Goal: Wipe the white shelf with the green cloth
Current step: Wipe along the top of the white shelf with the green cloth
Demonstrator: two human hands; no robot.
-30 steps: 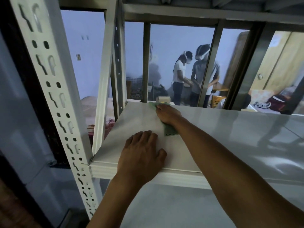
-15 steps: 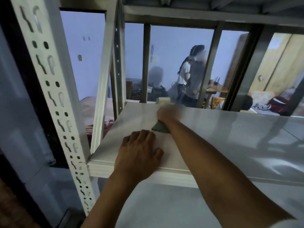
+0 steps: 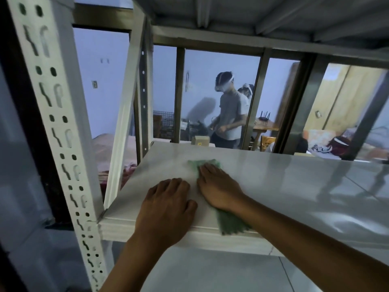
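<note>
Two bare forearms enter from the lower edge of the frame, no sleeves, cuffs or gloves visible anywhere along them. The bare left hand (image 3: 166, 209), lower centre, carries no ring, watch or band at the wrist; nails look short, though the light is dim. The bare right hand (image 3: 219, 188), just right of centre, is likewise unadorned, its fingertips slightly blurred.

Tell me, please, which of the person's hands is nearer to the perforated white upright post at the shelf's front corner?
Left. The left hand rests flat on the white shelf nearer the post; the right hand presses the green cloth farther away.
</note>
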